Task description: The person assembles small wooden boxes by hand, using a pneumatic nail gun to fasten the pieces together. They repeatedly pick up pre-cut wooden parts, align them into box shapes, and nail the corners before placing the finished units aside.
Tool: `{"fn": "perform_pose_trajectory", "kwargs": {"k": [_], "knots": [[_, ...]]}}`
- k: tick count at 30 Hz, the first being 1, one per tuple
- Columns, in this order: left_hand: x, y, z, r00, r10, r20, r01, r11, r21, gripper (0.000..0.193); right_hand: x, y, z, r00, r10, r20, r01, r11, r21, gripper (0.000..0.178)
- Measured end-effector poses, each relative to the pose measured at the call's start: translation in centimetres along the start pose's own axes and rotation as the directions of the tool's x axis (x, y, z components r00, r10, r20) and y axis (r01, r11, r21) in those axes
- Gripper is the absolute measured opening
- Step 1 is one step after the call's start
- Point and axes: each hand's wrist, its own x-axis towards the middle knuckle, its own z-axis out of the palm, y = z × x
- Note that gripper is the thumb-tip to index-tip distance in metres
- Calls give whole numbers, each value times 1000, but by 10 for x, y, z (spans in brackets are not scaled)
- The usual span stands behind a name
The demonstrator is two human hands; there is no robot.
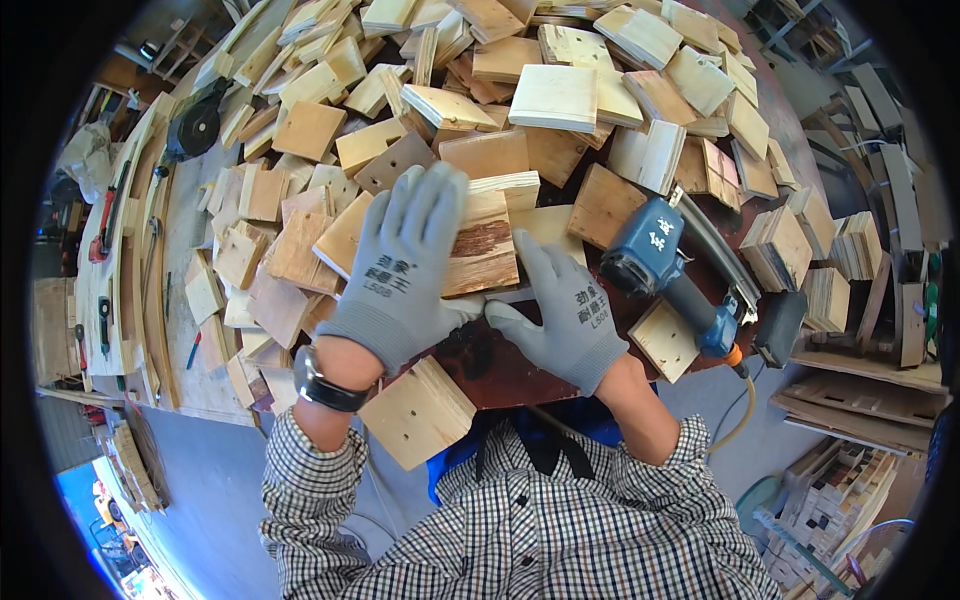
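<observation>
A square wooden block [483, 245] with a rough brown, bark-like patch lies on the table in front of me. Along its left side stretch the fingers of my left hand [400, 265], gloved in grey, with the thumb at the near edge. My right hand [562, 310], gloved too, is around the near right corner, thumb at the near edge and fingers along the right side. Between them the hands hold the block; their palms are hidden. To the right of my right hand rests a blue pneumatic nail gun [648, 245] with a hose at its handle end.
Loose wooden blocks [555, 97] heap up across the far side, with more at the left. One drilled block [418, 412] overhangs the near edge; another [664, 338] lies by the nail gun. Long wooden strips [150, 250] and hand tools line the left. Stacked blocks [777, 247] stand right.
</observation>
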Motion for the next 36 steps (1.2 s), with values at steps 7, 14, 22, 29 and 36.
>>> {"fn": "perform_pose_trajectory", "kwargs": {"k": [7,14,22,29,36], "knots": [[-35,-7,-28,986,-167,4,166,977,-133,119,-1,-4,1,995,98,-9,-97,995,29,92],[-44,-2,-7,983,-173,-58,159,968,-192,97,19,-23,-23,996,-89,13,89,946,-312,72],[-39,3,-11,916,-284,-283,163,908,-386,92,32,-28,-46,968,-221,-119,161,910,-381,46],[-50,2,-19,849,-305,-431,105,897,-429,90,52,-45,-81,980,200,10,-185,885,428,39],[-50,13,-16,953,-237,-191,179,943,-280,85,77,-9,-58,995,87,56,-97,972,215,46]]}}
